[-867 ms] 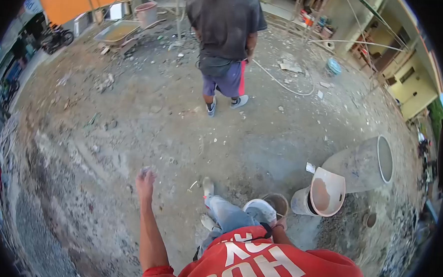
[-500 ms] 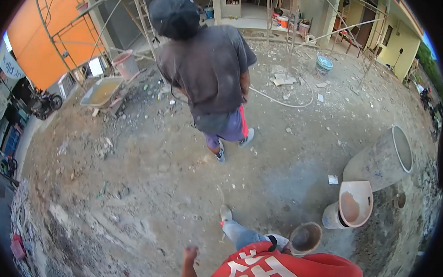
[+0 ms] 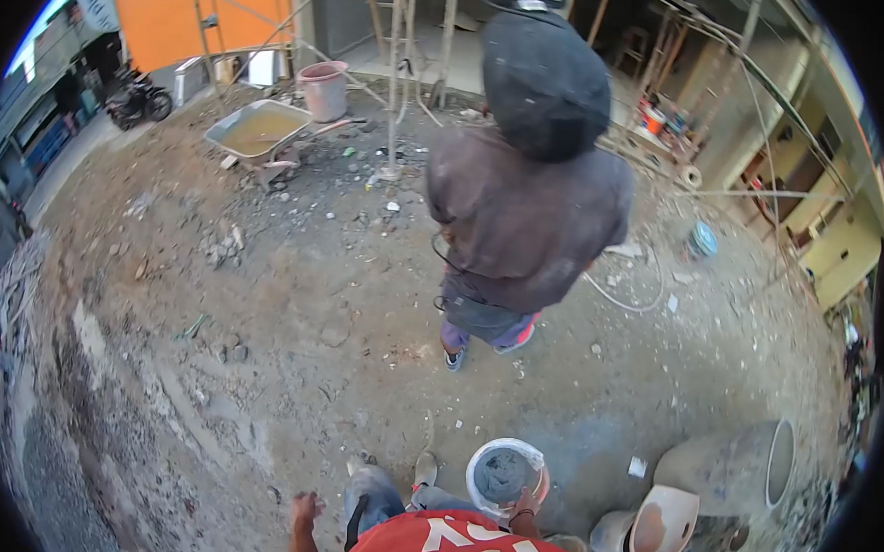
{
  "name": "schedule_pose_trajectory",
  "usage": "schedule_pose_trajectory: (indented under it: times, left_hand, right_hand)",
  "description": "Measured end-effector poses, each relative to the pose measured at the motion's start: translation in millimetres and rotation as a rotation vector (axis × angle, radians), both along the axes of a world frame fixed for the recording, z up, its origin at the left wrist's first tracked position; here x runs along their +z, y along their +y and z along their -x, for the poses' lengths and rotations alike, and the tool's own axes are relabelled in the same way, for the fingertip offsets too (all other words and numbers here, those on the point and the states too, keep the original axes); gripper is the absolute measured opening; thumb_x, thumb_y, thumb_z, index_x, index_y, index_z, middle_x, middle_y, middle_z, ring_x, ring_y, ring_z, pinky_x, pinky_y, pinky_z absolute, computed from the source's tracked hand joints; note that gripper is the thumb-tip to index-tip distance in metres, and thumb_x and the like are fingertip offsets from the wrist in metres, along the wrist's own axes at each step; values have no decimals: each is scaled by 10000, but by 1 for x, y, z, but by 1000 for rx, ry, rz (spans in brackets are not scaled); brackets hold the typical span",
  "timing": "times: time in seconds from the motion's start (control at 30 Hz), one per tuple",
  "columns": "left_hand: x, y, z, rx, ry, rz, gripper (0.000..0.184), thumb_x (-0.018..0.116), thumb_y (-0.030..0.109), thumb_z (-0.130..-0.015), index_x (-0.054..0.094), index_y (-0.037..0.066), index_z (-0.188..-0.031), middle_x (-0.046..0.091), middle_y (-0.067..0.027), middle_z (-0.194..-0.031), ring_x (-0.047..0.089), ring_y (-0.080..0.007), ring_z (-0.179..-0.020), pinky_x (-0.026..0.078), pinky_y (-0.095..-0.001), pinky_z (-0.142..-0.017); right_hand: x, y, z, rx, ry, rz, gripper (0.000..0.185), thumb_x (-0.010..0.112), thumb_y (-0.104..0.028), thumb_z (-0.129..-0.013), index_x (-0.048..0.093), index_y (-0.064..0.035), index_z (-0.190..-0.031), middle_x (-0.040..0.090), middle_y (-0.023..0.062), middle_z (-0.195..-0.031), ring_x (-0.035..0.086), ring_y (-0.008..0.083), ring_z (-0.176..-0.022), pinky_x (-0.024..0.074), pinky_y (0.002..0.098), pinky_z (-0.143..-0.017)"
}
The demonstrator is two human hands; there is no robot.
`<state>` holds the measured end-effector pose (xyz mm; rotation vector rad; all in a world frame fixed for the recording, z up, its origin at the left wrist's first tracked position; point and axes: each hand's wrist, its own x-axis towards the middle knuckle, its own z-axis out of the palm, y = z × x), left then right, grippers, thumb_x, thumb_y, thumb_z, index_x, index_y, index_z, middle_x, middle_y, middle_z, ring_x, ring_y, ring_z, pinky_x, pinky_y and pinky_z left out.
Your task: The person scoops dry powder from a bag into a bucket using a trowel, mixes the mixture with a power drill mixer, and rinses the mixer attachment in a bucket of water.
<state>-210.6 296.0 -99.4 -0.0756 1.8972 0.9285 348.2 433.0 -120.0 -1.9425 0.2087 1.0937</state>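
Observation:
A round white bucket (image 3: 541, 484) with grey wet mix (image 3: 505, 473) inside is in front of my body, right of my feet. My right hand (image 3: 526, 504) is at its near rim and grips it there; part of the grip is hidden. My left hand (image 3: 305, 510) hangs out to the left over the bare ground, holding nothing, with its fingers apart. My shoes (image 3: 426, 466) show just left of the bucket.
A person (image 3: 525, 220) in a dark shirt and cap stands ahead, back turned. At right are a large grey drum (image 3: 717, 470), a pale cut-open container (image 3: 665, 528) and a bucket (image 3: 612, 534). Farther off are a wheelbarrow (image 3: 260, 132), a pink bucket (image 3: 323, 90) and scaffolding (image 3: 394, 84).
The bucket of grey mix has come forward into plain view with my right hand. My view has swung and the person ahead appears nearer and farther right. My left hand has shifted left.

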Motion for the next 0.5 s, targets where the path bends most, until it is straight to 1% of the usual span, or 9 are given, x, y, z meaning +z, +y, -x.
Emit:
schedule_pose_trajectory:
  times: [0.1, 0.13, 0.17, 0.27, 0.33, 0.4, 0.43, 0.47, 0.5]
  left_hand:
    - [13, 54, 40, -184, 88, -111, 274, 677, 173, -947, 685, -27, -1135, 750, -136, -925, 749, -233, -692, 530, -322, -540]
    - [14, 65, 56, -169, 86, -116, 274, 677, 173, -947, 685, -27, -1135, 750, -136, -925, 749, -233, -692, 530, -322, -540]
    - [10, 75, 69, -188, 80, -141, 280, 664, 168, -960, 674, -30, -1159, 754, -149, -971, 765, -265, -744, 552, -340, -581]
    - [-8, 89, 120, -157, 39, -162, 296, 646, 159, -973, 654, -31, -1199, 755, -163, -1018, 782, -298, -799, 578, -360, -620]
    - [-30, 77, 165, 8, -8, -86, 338, 637, 138, -963, 625, -17, -1263, 743, -162, -1020, 778, -312, -803, 591, -377, -605]
    - [-45, 62, 221, 111, -81, -26, 543, 674, 144, -942, 499, -27, -1428, 726, -188, -1026, 758, -356, -760, 604, -443, -581]
    - [-43, 58, 252, 176, -145, 11, 547, 686, 162, -912, 517, -28, -1396, 718, -185, -1012, 743, -365, -742, 602, -462, -567]
    - [-18, 34, 265, 85, -314, -210, 1081, 736, 621, -932, 88, 247, -1712, 375, -143, -1679, 444, -356, -1482, 384, -615, -1193]
    - [-6, 26, 291, 113, -290, -90, 1056, 730, 610, -940, 109, 233, -1707, 381, -147, -1673, 457, -360, -1469, 398, -606, -1181]
  right_hand:
    - [-16, 41, 28, 36, 19, 44, 228, 747, -248, -931, 612, -106, -1049, 541, 25, -804, 522, 219, -568, 481, 409, -509]
    - [-15, 57, 37, 3, 58, -10, 254, 765, -274, -920, 567, -121, -964, 446, 2, -725, 469, 202, -552, 456, 395, -510]
    - [-18, 72, 49, 13, 48, -14, 254, 765, -274, -920, 567, -121, -964, 446, 2, -725, 469, 202, -552, 456, 395, -510]
    - [-34, 122, 89, -13, 11, -115, 301, 777, -294, -902, 599, -84, -1024, 519, 49, -688, 496, 210, -487, 361, 371, -395]
    - [-46, 135, 137, 5, -156, -179, 371, 739, -332, -928, 689, -36, -1147, 672, 106, -807, 630, 254, -614, 486, 433, -501]
    - [-63, 144, 176, -7, -235, -172, 386, 731, -344, -927, 692, -36, -1157, 679, 115, -831, 638, 259, -638, 492, 437, -526]
    - [-71, 152, 193, -20, -267, -171, 394, 727, -349, -926, 694, -35, -1162, 683, 119, -843, 642, 261, -651, 495, 439, -538]
    - [-78, 153, 212, -23, -283, -156, 402, 723, -355, -926, 695, -35, -1167, 687, 124, -855, 645, 263, -663, 498, 441, -550]
    - [-86, 156, 235, -21, -289, -138, 410, 720, -361, -925, 697, -34, -1173, 690, 128, -867, 649, 266, -675, 501, 443, -562]
